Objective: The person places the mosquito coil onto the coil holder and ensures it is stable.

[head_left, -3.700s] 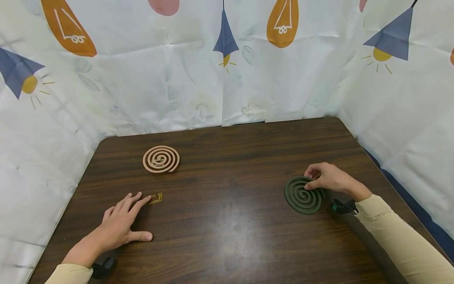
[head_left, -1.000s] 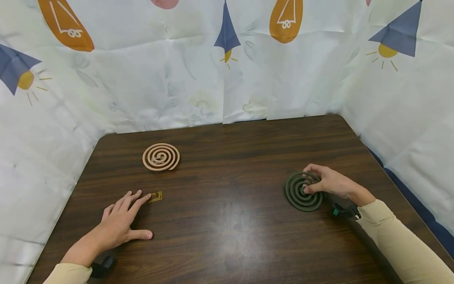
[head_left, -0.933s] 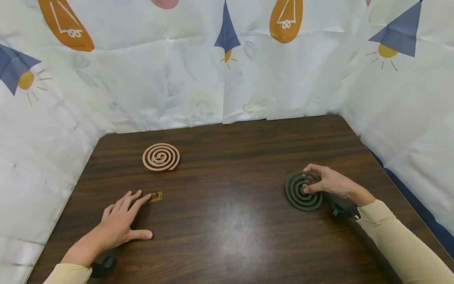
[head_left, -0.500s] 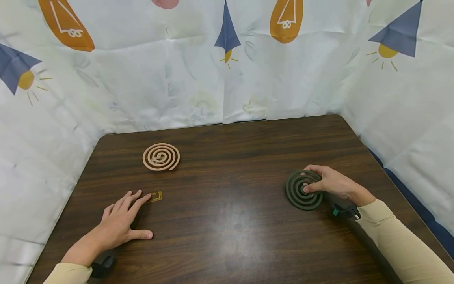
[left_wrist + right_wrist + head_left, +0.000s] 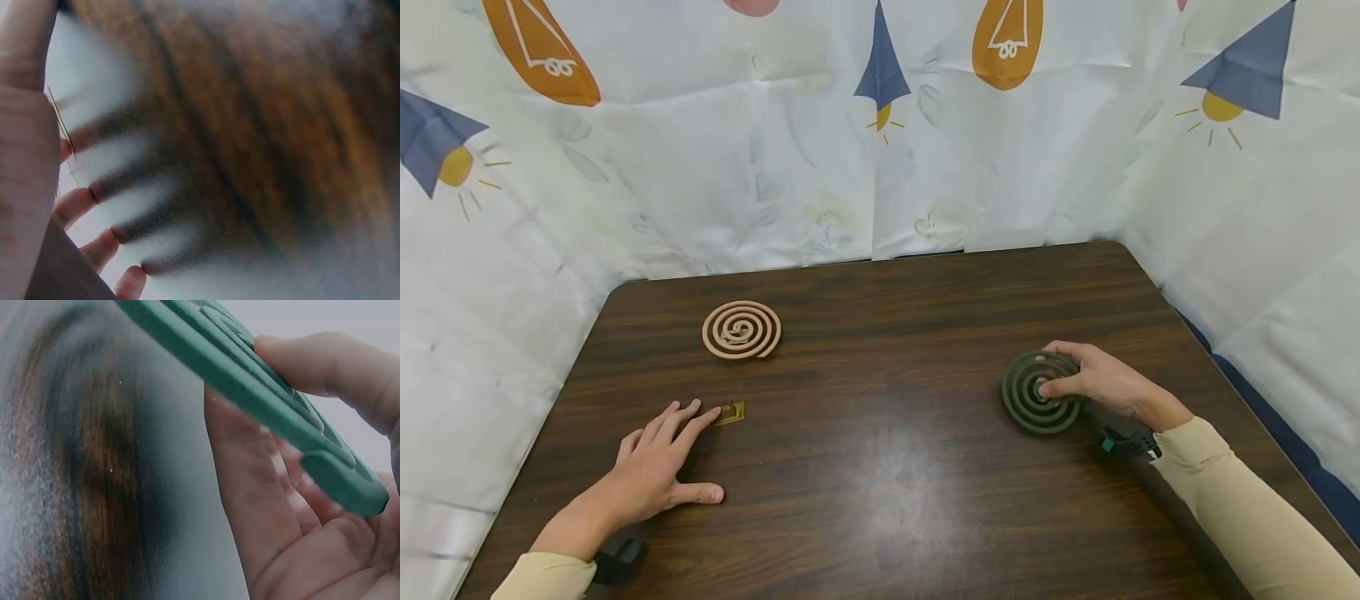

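Observation:
My right hand (image 5: pixel 1108 383) grips a dark green mosquito coil (image 5: pixel 1026 408), raised and tilted above the right side of the table. The thumb lies near the coil's centre and the other fingers go behind it, partly hidden; in the right wrist view the coil (image 5: pixel 250 406) sits between thumb and fingers, its outer end bare. At left, my left hand (image 5: pixel 651 475) rests spread on the table, index fingertip at a small flat brass-coloured metal piece (image 5: pixel 739 412), like a coil stand. Fingertips (image 5: pixel 78 203) touch the tabletop in the left wrist view.
A tan mosquito coil (image 5: pixel 741 331) lies flat at the back left, with a small metal piece at its centre. The dark wood table (image 5: pixel 880 350) is bordered at the back and sides by a white printed curtain (image 5: pixel 700 167).
My right thumb has slid from the green coil's upper edge to near its centre. In the last half second the coil has risen slightly. The left hand has stayed in place.

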Demonstrator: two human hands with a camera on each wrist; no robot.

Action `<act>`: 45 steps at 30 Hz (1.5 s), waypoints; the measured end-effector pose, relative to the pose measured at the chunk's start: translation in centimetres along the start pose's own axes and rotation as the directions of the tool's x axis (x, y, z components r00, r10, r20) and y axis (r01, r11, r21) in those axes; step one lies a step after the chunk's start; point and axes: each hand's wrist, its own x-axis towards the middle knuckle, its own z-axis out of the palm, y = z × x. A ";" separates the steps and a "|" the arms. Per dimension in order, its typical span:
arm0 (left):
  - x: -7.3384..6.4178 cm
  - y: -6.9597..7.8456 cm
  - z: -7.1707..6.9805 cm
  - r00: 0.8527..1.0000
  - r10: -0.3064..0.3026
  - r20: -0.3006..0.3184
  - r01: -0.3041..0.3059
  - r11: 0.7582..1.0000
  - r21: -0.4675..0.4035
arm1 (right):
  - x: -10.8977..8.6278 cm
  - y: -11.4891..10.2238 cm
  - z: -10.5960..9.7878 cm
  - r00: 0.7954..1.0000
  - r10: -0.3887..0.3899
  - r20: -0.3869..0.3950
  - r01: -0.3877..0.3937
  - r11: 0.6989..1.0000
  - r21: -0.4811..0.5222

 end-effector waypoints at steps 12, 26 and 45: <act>0.1 -0.1 0.0 1.000 -0.004 -0.001 0.004 1.000 0.001 | 0.6 -0.5 0.3 0.999 -0.005 -0.032 0.008 0.997 0.077; 0.0 0.0 0.0 1.000 -0.004 -0.011 0.004 1.000 0.006 | 1.1 -0.8 0.6 0.998 0.006 -0.056 -0.001 0.996 0.087; 0.0 0.1 -0.1 1.000 -0.012 -0.004 0.012 1.000 0.005 | 2.4 -1.5 1.8 0.998 0.004 -0.070 0.004 0.993 0.121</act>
